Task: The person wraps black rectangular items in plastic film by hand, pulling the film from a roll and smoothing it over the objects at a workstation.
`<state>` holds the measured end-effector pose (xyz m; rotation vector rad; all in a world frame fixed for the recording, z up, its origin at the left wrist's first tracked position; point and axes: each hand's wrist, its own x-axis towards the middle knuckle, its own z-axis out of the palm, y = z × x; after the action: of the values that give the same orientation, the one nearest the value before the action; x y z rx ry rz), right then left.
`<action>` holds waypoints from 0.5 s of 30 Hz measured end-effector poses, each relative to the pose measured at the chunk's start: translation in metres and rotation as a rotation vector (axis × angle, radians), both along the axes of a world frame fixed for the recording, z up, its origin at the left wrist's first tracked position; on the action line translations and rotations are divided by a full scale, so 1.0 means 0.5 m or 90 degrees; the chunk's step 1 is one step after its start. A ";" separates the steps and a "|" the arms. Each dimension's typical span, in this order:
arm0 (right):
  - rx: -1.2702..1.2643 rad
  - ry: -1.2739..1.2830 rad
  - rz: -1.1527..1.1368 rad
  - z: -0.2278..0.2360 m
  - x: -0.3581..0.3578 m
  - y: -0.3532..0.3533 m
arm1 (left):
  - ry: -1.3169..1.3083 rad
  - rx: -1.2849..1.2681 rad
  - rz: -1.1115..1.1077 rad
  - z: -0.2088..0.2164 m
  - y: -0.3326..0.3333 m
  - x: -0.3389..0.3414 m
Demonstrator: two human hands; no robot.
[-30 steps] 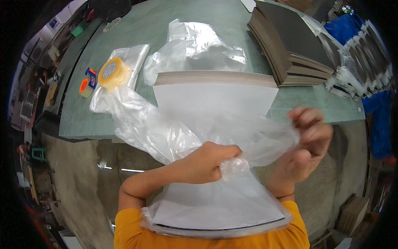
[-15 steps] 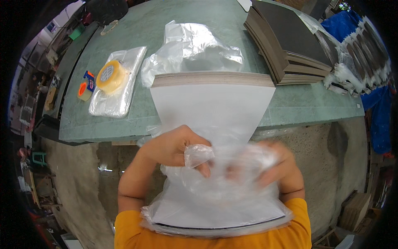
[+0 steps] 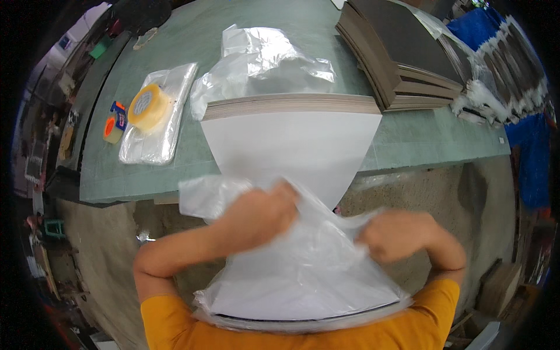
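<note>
A thick stack of white-faced boards [image 3: 294, 140] leans from the table edge toward my body, its brown layered edge at the far end. A clear plastic bag [image 3: 303, 262] covers the near part of the stack. My left hand [image 3: 259, 213] is closed on the bag's plastic, and a loose fold of it hangs out to the left. On the other side my right hand [image 3: 399, 234] grips the bag's edge, with the film stretched between both hands. Motion blurs both hands somewhat.
On the green table [image 3: 420, 140] lie a crumpled plastic sheet [image 3: 262, 64], a pack of clear bags [image 3: 166, 125], a tape roll [image 3: 149, 108] and a tape dispenser [image 3: 115, 123]. Dark boards [image 3: 408, 46] are stacked at the far right, beside a plastic-wrapped bundle [image 3: 504, 76].
My hands have moved apart, the right one outward to the right. The bunched plastic between them is now drawn out, with a fold hanging left.
</note>
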<state>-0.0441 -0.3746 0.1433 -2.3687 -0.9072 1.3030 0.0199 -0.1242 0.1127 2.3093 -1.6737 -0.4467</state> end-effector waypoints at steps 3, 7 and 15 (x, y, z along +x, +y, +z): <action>-0.117 -0.531 -0.129 -0.100 0.020 -0.067 | -0.058 -0.280 -0.359 0.080 -0.028 -0.077; -0.159 -0.719 -0.162 -0.129 0.019 -0.087 | -0.001 0.101 -0.136 0.010 -0.010 -0.023; -0.266 -0.560 -0.043 -0.076 -0.004 -0.060 | -0.265 0.155 0.091 -0.052 0.025 0.016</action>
<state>-0.0460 -0.4046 0.1055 -3.3439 -0.7742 0.3861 0.0280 -0.1114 0.0869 2.8358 -1.6843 -0.1507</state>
